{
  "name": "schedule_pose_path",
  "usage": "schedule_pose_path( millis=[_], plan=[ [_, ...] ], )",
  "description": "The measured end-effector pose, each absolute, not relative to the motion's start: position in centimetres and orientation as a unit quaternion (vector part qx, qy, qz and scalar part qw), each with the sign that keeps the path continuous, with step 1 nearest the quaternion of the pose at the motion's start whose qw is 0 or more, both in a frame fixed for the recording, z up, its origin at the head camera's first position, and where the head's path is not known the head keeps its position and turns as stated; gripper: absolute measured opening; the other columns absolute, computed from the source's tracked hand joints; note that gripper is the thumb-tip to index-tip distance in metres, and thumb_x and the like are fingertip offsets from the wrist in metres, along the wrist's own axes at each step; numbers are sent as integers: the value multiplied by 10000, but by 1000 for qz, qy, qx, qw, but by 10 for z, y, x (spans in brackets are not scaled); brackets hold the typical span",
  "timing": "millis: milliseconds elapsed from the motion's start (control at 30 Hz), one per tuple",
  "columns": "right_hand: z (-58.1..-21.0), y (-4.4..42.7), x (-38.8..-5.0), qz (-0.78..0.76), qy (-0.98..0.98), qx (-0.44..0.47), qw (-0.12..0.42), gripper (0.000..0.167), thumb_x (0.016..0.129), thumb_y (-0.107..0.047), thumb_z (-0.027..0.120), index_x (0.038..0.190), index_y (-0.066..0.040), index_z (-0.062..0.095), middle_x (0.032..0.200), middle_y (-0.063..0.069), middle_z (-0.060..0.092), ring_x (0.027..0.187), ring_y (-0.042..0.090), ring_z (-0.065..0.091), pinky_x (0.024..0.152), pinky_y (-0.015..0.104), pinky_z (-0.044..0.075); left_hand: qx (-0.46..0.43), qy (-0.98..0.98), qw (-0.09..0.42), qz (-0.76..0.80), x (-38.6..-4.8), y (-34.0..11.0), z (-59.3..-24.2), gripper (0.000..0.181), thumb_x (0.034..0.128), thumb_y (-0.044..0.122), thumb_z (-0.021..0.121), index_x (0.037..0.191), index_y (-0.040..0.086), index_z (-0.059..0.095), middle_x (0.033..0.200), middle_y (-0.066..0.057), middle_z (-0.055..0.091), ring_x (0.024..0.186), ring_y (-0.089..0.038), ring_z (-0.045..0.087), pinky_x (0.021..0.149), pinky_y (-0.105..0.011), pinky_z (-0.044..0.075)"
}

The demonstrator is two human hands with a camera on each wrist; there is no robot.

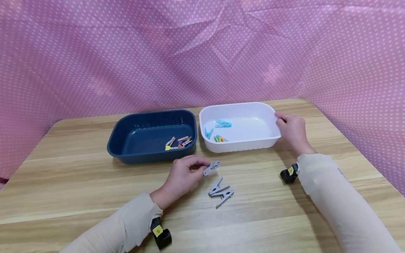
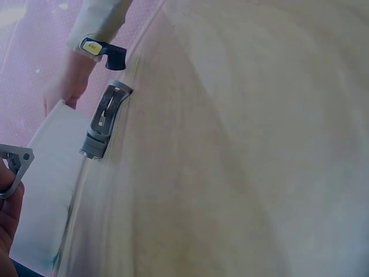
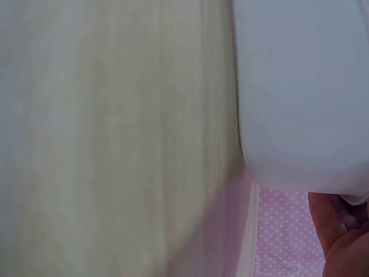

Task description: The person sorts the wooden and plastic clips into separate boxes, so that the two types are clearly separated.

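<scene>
Between thumb and fingers, my left hand point(image 1: 185, 177) pinches a grey clothespin point(image 1: 211, 168) above the table, in front of the gap between the two bins. The same clothespin point(image 2: 17, 161) shows at the left edge of the left wrist view. Just below it on the table, two grey clothespins point(image 1: 220, 192) lie touching or overlapping. My right hand point(image 1: 292, 131) grips the right rim of the white bin point(image 1: 243, 144). Inside that bin are several clothespins, including a blue one point(image 1: 223, 123). In the right wrist view, the right hand's fingers point(image 3: 330, 222) curl at the bin's edge.
A dark blue bin point(image 1: 152, 158) stands left of the white one, with several small wooden clothespins point(image 1: 171, 141) in its front right corner. Both rest on a wood-grain table point(image 1: 79, 182). Pink dotted cloth point(image 1: 202, 52) hangs behind and at the sides.
</scene>
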State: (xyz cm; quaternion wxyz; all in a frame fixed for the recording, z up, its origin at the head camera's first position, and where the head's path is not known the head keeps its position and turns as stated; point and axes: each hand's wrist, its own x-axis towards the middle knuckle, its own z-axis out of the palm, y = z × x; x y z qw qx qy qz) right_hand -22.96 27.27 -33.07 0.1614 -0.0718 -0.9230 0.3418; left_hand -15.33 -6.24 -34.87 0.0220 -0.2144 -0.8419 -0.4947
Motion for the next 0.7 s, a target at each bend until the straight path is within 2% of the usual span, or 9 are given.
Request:
schedule_pose_path(
  millis=[367, 567, 700],
  plan=[
    [-331, 273, -230, 333, -926, -65, 164, 336, 939, -109, 428, 1215, -10, 593, 1171, 212, 604, 817, 263, 576, 505, 122, 391, -212, -830, 29, -515, -156, -62, -343, 185, 829, 2, 644, 936, 128, 728, 913, 47, 688, 788, -91, 579, 717, -214, 530],
    [-330, 273, -229, 339, -925, -71, 158, 342, 944, -118, 423, 1226, -12, 586, 1200, 214, 587, 863, 270, 577, 542, 118, 392, -224, -825, 44, -517, -159, -58, -338, 171, 828, 0, 640, 929, 111, 720, 892, 27, 683, 774, -92, 576, 698, -228, 528],
    [-330, 273, -230, 343, -924, -75, 153, 349, 943, -126, 421, 1235, -16, 579, 1212, 220, 577, 832, 268, 566, 511, 129, 390, -227, -821, 48, -521, -161, -53, -335, 156, 827, 1, 637, 923, 95, 718, 880, 15, 677, 768, -92, 577, 694, -239, 530]
  ],
)
